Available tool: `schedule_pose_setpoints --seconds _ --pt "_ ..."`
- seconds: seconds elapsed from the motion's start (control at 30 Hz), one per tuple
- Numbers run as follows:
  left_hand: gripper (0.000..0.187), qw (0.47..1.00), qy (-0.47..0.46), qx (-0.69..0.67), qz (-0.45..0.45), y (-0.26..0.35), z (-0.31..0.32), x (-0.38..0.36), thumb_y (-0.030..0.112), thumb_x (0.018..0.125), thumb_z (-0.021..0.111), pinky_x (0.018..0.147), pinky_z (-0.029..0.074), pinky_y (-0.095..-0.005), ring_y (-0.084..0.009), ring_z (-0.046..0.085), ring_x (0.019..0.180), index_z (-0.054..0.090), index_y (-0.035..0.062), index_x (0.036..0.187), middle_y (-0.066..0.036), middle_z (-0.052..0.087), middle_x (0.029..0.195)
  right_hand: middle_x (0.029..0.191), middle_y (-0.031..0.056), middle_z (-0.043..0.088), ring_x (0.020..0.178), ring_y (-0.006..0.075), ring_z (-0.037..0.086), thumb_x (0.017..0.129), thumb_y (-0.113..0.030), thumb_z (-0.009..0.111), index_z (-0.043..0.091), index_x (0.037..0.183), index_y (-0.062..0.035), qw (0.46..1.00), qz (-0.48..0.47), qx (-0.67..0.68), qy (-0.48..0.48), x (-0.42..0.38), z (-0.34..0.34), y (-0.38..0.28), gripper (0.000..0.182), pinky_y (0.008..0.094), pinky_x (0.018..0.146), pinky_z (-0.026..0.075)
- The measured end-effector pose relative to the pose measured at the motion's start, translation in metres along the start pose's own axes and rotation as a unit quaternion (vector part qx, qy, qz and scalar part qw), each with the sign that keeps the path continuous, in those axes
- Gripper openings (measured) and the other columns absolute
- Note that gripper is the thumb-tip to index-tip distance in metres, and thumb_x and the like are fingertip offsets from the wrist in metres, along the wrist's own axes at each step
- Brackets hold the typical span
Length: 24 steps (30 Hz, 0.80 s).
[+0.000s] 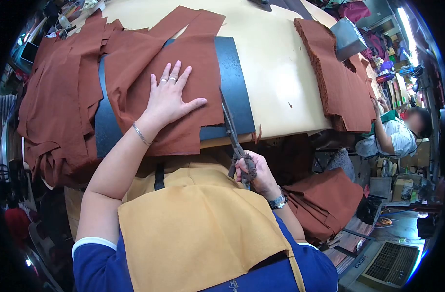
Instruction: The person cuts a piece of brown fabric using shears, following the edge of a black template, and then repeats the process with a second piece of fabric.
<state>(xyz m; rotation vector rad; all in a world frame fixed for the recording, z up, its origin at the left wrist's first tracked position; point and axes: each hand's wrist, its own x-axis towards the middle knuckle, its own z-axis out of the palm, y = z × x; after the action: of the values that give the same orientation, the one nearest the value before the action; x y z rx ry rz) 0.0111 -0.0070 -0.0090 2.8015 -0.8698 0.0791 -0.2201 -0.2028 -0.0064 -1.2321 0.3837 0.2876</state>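
Spread flat on a reddish-brown cloth [198, 63], my left hand [171, 100] has its fingers apart and holds nothing. Under that cloth lies a dark blue board [234, 73], which shows along its right side and at the left. My right hand [255, 170] is wrapped round the handles of large scissors [232, 131] just off the table's front edge. The scissors' blades point away from me, over the board, with the tip beside the cloth's right edge. The cloth has a stepped notch at its lower right corner.
More reddish-brown cloth [57, 97] covers the left of the cream table [276, 63]. A thick cloth stack [329, 78] with a metal block [348, 40] lies at the right. A co-worker [395, 136] is beyond it. Folded cloth [324, 204] sits below.
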Motion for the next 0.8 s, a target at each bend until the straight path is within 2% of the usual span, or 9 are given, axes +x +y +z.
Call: schedule_pose_setpoints --seconds 0.07,0.17,0.27,0.47,0.67,0.8 --pt "0.097 1.0 0.002 0.001 0.001 0.0 0.0 0.0 0.077 0.077 0.049 0.112 0.01 -0.0611 -0.0313 0.013 0.145 0.031 0.0127 0.148 -0.016 0.022 0.155 0.069 -0.0019 0.058 0.061 0.0055 0.057 0.091 -0.023 0.064 0.057 0.086 -0.0081 1.0 0.0 -0.003 0.0 -0.002 0.001 0.0 0.017 0.0198 0.057 0.045" --pt "0.097 1.0 0.001 0.004 0.0 0.0 0.0 0.0 0.077 0.077 0.049 0.112 0.01 -0.0609 -0.0315 0.013 0.145 0.031 0.0127 0.148 -0.016 0.022 0.155 0.065 0.0055 0.057 0.055 0.0128 0.056 0.089 -0.016 0.06 0.056 0.088 -0.0014 1.0 0.015 -0.006 0.024 -0.003 0.002 0.001 0.016 0.0259 0.053 0.049" --pt "0.097 1.0 -0.004 0.002 -0.001 0.002 -0.004 -0.001 0.077 0.077 0.049 0.112 0.011 -0.0608 -0.0318 0.014 0.145 0.031 0.0127 0.147 -0.016 0.022 0.154 0.067 -0.0012 0.058 0.059 0.0056 0.056 0.092 -0.022 0.062 0.056 0.085 -0.0085 1.0 0.014 0.012 0.004 -0.01 0.003 0.0 0.017 0.0209 0.056 0.045" --pt "0.098 1.0 -0.004 -0.001 0.015 0.006 -0.005 -0.008 0.076 0.076 0.051 0.112 0.011 -0.0609 -0.0332 0.015 0.144 0.032 0.012 0.147 -0.017 0.023 0.154 0.067 0.0002 0.058 0.06 0.0073 0.056 0.093 -0.025 0.062 0.055 0.085 -0.0068 0.999 0.009 0.031 -0.005 -0.009 0.004 0.001 0.021 0.0227 0.056 0.046" --pt "0.097 1.0 -0.029 0.003 0.012 0.012 -0.007 -0.013 0.074 0.076 0.053 0.112 0.011 -0.0592 -0.0331 0.014 0.145 0.029 0.0155 0.149 -0.014 0.019 0.156 0.07 0.0008 0.057 0.06 0.0081 0.056 0.093 -0.026 0.062 0.055 0.087 -0.006 0.998 0.003 0.059 0.023 -0.001 0.013 0.0 0.022 0.0238 0.056 0.048" --pt "0.097 1.0 -0.02 0.003 0.012 0.012 -0.006 -0.013 0.074 0.076 0.054 0.112 0.011 -0.0592 -0.0329 0.014 0.145 0.029 0.0154 0.149 -0.015 0.019 0.156 0.069 0.001 0.057 0.06 0.0078 0.057 0.093 -0.027 0.061 0.055 0.088 -0.0062 1.0 0.0 0.027 0.016 -0.006 0.008 0.004 0.023 0.0238 0.055 0.049"
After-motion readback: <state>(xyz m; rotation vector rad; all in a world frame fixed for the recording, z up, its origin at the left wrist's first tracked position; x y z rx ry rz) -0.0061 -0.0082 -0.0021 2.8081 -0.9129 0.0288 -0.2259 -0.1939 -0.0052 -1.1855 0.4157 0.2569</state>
